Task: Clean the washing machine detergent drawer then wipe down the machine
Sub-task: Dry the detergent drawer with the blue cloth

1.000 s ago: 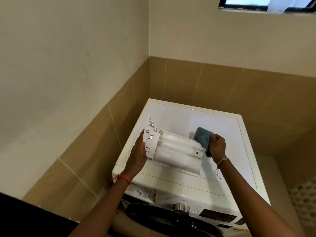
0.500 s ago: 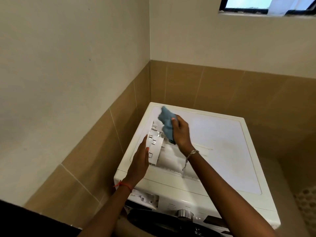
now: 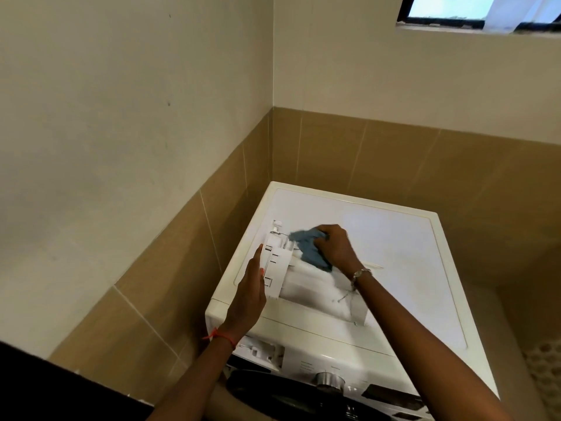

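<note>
Nearest me, the empty slot (image 3: pixel 262 354) in the washing machine (image 3: pixel 394 238) front tells me the detergent drawer (image 3: pixel 303 281) is out; it lies on the machine's lid. My left hand (image 3: pixel 250 294), flat and spread, steadies its end. My right hand (image 3: pixel 335 246) clutches the blue cloth (image 3: pixel 309 249) against the drawer. I judge drawer cleaning underway, the machine wipe-down left.

Head-worn camera looks steeply down, close above the washing machine (image 3: pixel 394 253).
</note>
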Action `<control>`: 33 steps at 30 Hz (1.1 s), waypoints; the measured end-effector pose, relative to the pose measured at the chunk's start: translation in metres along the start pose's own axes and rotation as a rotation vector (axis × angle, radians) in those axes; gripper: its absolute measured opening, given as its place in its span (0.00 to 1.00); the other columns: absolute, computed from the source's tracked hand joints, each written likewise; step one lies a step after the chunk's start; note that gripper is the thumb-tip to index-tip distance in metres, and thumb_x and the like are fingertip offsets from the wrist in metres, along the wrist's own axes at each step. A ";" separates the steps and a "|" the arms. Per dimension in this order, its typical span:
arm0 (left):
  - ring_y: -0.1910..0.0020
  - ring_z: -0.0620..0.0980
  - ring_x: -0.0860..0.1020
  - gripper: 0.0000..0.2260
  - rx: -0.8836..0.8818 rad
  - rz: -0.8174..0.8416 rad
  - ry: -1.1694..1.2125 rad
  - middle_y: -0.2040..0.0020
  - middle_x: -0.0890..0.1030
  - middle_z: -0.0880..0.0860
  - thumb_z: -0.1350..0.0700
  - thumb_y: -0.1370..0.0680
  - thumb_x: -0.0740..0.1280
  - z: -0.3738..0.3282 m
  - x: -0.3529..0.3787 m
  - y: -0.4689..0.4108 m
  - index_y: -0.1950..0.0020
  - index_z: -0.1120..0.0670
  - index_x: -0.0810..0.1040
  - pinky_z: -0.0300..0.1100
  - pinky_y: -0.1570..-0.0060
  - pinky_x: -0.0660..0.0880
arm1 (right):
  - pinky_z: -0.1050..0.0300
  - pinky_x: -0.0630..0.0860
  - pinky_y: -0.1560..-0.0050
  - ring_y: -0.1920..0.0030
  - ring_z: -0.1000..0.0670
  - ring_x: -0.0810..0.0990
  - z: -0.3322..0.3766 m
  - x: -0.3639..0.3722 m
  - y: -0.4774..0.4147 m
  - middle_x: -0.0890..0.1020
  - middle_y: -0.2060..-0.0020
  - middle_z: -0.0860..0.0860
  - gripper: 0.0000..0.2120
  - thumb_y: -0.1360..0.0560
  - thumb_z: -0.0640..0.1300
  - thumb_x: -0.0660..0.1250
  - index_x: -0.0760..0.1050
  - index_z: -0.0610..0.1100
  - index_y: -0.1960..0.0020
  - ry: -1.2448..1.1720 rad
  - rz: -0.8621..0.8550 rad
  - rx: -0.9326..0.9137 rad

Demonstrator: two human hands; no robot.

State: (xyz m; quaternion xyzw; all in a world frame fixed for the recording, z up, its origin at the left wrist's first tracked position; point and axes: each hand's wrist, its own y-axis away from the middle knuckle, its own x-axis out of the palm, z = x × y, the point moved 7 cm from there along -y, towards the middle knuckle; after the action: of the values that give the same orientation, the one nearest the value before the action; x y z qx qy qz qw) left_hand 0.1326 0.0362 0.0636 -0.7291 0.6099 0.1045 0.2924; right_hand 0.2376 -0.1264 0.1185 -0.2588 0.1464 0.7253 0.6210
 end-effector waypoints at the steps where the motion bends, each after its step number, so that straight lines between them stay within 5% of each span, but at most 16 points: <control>1: 0.29 0.46 0.63 0.25 0.006 -0.001 -0.001 0.27 0.57 0.46 0.61 0.20 0.55 -0.001 -0.001 0.000 0.32 0.39 0.48 0.43 0.37 0.71 | 0.74 0.68 0.67 0.59 0.48 0.76 -0.014 -0.012 0.002 0.83 0.56 0.35 0.10 0.30 0.26 0.61 0.80 0.30 0.54 0.043 -0.021 0.037; 6: 0.31 0.44 0.63 0.24 0.036 -0.030 -0.008 0.30 0.57 0.44 0.61 0.19 0.54 -0.005 -0.001 -0.001 0.31 0.43 0.47 0.38 0.40 0.71 | 0.67 0.66 0.54 0.44 0.42 0.78 -0.061 -0.050 0.008 0.81 0.46 0.40 0.16 0.28 0.28 0.60 0.79 0.35 0.45 0.265 0.057 0.209; 10: 0.27 0.52 0.62 0.25 0.040 -0.053 -0.042 0.25 0.59 0.52 0.62 0.19 0.55 -0.001 0.003 -0.005 0.30 0.44 0.48 0.41 0.36 0.69 | 0.67 0.66 0.49 0.41 0.43 0.76 -0.060 -0.053 0.006 0.80 0.42 0.41 0.17 0.27 0.28 0.58 0.78 0.36 0.42 0.308 0.124 0.207; 15: 0.30 0.49 0.65 0.25 0.121 -0.146 -0.067 0.28 0.65 0.55 0.66 0.20 0.56 -0.017 -0.016 -0.011 0.29 0.46 0.51 0.20 0.43 0.64 | 0.73 0.63 0.50 0.41 0.41 0.76 -0.048 -0.053 0.002 0.79 0.43 0.39 0.18 0.27 0.27 0.57 0.77 0.34 0.41 0.180 -0.069 0.112; 18: 0.35 0.45 0.68 0.20 0.280 -0.269 -0.232 0.35 0.72 0.64 0.67 0.21 0.57 -0.043 -0.038 -0.018 0.29 0.62 0.62 0.12 0.46 0.56 | 0.76 0.66 0.50 0.44 0.45 0.76 -0.037 -0.056 0.005 0.80 0.45 0.41 0.18 0.26 0.27 0.55 0.77 0.35 0.42 0.004 -0.262 0.069; 20: 0.40 0.55 0.73 0.18 0.377 -0.301 -0.374 0.39 0.75 0.66 0.60 0.18 0.49 -0.055 -0.047 -0.025 0.33 0.67 0.66 0.21 0.40 0.62 | 0.74 0.71 0.50 0.48 0.49 0.77 -0.028 -0.057 0.008 0.81 0.49 0.44 0.17 0.26 0.28 0.55 0.79 0.36 0.46 -0.192 -0.333 0.103; 23: 0.50 0.63 0.81 0.19 0.499 -0.273 -0.574 0.41 0.76 0.64 0.57 0.17 0.44 -0.063 -0.049 -0.033 0.32 0.63 0.63 0.46 0.59 0.81 | 0.61 0.76 0.56 0.56 0.48 0.78 -0.020 -0.053 0.009 0.81 0.58 0.46 0.15 0.27 0.28 0.55 0.79 0.40 0.59 -0.539 -0.337 0.278; 26: 0.49 0.63 0.81 0.18 0.647 -0.249 -0.667 0.42 0.78 0.65 0.62 0.22 0.54 -0.072 -0.045 -0.036 0.32 0.62 0.63 0.49 0.62 0.82 | 0.58 0.73 0.61 0.62 0.45 0.75 -0.015 -0.037 0.011 0.77 0.64 0.45 0.12 0.33 0.30 0.55 0.75 0.41 0.64 -0.774 -0.202 0.493; 30: 0.43 0.60 0.79 0.23 0.854 -0.237 -0.733 0.38 0.71 0.62 0.64 0.26 0.64 -0.076 -0.026 -0.036 0.31 0.61 0.64 0.50 0.48 0.76 | 0.54 0.73 0.54 0.62 0.45 0.76 0.013 -0.022 0.014 0.76 0.61 0.44 0.05 0.35 0.40 0.60 0.73 0.41 0.60 -1.045 -0.003 0.529; 33: 0.41 0.59 0.78 0.31 0.886 -0.198 -0.711 0.37 0.71 0.62 0.63 0.28 0.69 -0.073 -0.016 -0.039 0.28 0.59 0.59 0.52 0.44 0.74 | 0.58 0.76 0.59 0.65 0.48 0.79 0.032 -0.036 0.012 0.80 0.67 0.46 0.20 0.25 0.57 0.61 0.76 0.41 0.62 -0.995 0.063 0.389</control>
State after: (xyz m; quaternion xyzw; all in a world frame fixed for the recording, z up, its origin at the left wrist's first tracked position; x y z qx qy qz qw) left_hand 0.1513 0.0129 0.1423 -0.5109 0.3884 0.0499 0.7653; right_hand 0.2232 -0.1416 0.1638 0.2409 -0.0262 0.7381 0.6296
